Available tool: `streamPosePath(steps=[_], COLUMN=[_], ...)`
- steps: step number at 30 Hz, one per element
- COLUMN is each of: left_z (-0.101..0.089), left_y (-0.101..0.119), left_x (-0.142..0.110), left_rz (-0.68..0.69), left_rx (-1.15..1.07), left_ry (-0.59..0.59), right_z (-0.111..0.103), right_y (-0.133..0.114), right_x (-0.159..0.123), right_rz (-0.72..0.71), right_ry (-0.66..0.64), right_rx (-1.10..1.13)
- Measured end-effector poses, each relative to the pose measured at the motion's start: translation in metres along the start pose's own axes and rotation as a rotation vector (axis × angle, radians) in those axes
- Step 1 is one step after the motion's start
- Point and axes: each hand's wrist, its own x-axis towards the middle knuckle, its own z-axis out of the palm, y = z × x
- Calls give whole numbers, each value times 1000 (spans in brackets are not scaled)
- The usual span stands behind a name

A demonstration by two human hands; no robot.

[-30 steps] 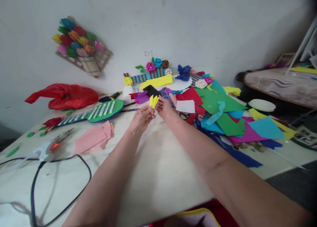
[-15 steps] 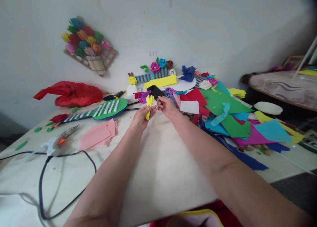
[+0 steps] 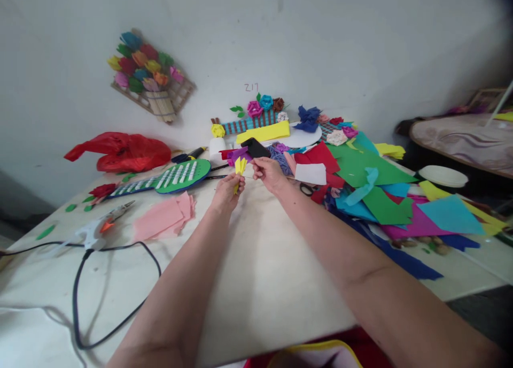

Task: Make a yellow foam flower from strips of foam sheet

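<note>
My left hand (image 3: 227, 192) is closed around a small gathered piece of yellow crepe paper (image 3: 240, 166), which fans out above the fingers. Just to its right, my right hand (image 3: 267, 173) is pinched, thumb against fingers. A very thin strand like thread (image 3: 250, 178) seems to run from those fingertips toward the yellow paper; it is too fine to see clearly. Behind the hands lie a black phone (image 3: 256, 148) and purple paper (image 3: 237, 155).
Left are a glue gun (image 3: 91, 234) with a looping cord, pink paper sheets (image 3: 162, 216), a green paper-covered racket (image 3: 184, 175) and a red plastic bag (image 3: 132, 153). Coloured paper, including a green sheet (image 3: 366, 165), is heaped at right, with scissors (image 3: 306, 189) beside it.
My right hand has shifted slightly left relative to the table. The left hand still grips the yellow paper, its fingers drawn in more. The whole view has swung a little left.
</note>
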Motion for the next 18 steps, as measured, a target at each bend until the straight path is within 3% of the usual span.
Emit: streamPosePath(steps=[9,14,18], left_z=[-4,-2,-2], left_y=[0,6,11], left_x=[3,2,1], left_rz=[51,-53,-118], left_rx=[211,270,252], left_ry=[61,94,41], right_z=[10,11,11], right_y=[-1,0,-1], right_x=[-6,-6,-6], right_rz=[30,26,25], right_ry=[-27,-73,-80], right_rx=[-39,-111,-144])
